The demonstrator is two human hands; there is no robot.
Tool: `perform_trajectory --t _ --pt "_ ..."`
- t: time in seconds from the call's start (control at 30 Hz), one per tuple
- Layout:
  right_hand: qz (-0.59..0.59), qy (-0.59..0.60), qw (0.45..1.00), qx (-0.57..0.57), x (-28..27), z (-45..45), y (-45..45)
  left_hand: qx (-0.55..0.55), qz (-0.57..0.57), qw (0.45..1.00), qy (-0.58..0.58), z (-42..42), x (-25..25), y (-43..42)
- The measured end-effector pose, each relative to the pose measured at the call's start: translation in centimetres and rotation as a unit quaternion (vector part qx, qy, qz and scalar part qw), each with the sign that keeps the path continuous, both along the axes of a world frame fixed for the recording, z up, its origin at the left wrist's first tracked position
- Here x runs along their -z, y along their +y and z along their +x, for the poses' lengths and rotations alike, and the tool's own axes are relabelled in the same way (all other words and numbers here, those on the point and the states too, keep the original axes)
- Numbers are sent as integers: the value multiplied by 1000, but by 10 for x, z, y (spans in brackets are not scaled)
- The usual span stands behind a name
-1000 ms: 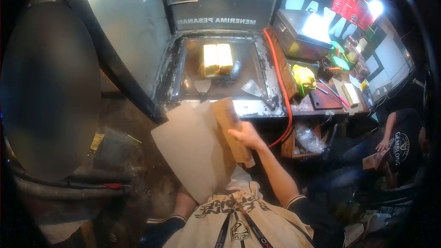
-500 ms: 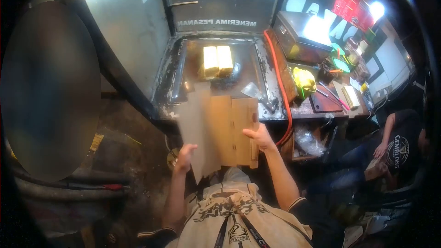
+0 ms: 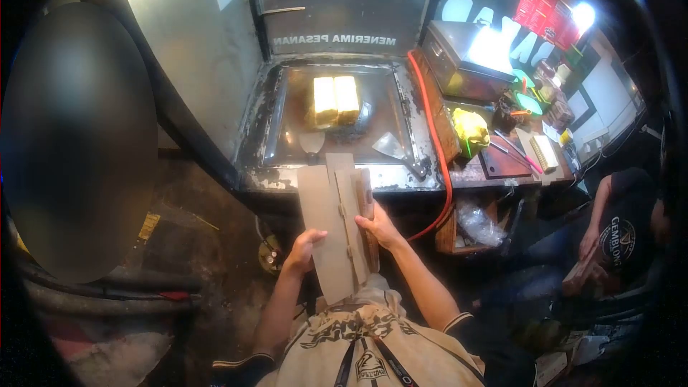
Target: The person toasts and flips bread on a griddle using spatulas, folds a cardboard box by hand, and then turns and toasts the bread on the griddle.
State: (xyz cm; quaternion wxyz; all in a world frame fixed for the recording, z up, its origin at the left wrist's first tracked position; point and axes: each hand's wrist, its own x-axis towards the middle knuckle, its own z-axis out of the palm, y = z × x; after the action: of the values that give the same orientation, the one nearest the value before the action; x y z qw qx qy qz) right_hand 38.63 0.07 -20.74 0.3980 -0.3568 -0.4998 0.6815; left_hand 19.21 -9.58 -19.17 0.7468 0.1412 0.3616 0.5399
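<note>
A partly folded cardboard sheet is upright in front of my body, between both hands. My left hand grips its left edge with the thumb on the near face. On the other side my right hand holds the folded right part, fingers wrapped behind it. Beyond the cardboard, two yellow-white bread blocks lie side by side on the dark griddle. One scraper rests left of centre on the griddle, and another scraper lies near its right front corner.
A red hose runs down the griddle's right side. The right-hand counter holds a metal box, a yellow bag and a dark red board. At lower right sits a person holding cardboard. Plastic bags lie on the shelf below.
My left hand has come up and taken the cardboard's left edge. The wide sheet has been folded narrower, and its sides are closer together. The person at right has shifted their cardboard.
</note>
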Motion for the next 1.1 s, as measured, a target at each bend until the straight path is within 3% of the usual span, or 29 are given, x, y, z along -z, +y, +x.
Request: perform_trajectory --t 0.1,0.23,0.3,0.33,0.43,0.47,0.5,0.57,0.63,0.67,0.7,0.77,0.8,0.9,0.93,1.1 --pt "-102 42 993 -40 1 3 0 34 12 997 -70 -4 7 1" --pt "-130 -13 990 -53 13 16 14 27 5 1000 -1 0 28 1" --pt "-109 -70 991 -27 14 19 16 38 -3 997 66 0 67 4" --pt "-94 -109 989 -12 15 21 16 50 12 996 67 -2 109 7" --pt "-16 -220 975 39 3 29 14 -2 44 981 188 11 60 4" --pt "21 -284 957 48 -14 34 10 -87 107 974 179 14 65 7" --pt "57 -346 935 58 -25 37 8 -172 134 947 235 11 77 8" --pt "190 -405 893 55 -24 41 2 -257 157 774 557 9 16 0" --pt "304 -457 836 -7 -40 34 -14 -164 351 598 702 13 -41 7" --pt "343 -458 818 -50 -44 28 -21 -66 401 558 723 20 -64 7" --pt "362 -466 803 -81 -35 22 -28 5 430 494 755 28 -57 11" --pt "395 -474 770 -161 -32 11 -41 286 358 415 786 34 -24 12" --pt "374 -505 753 -197 -32 8 -45 293 321 470 768 36 -9 15" --pt "299 -533 757 -231 -36 16 -46 246 382 504 735 22 4 10" --pt "290 -564 731 -252 -46 22 -48 273 350 502 742 20 7 8" --pt "306 -559 729 -252 -25 35 -61 342 304 517 724 19 10 -3"
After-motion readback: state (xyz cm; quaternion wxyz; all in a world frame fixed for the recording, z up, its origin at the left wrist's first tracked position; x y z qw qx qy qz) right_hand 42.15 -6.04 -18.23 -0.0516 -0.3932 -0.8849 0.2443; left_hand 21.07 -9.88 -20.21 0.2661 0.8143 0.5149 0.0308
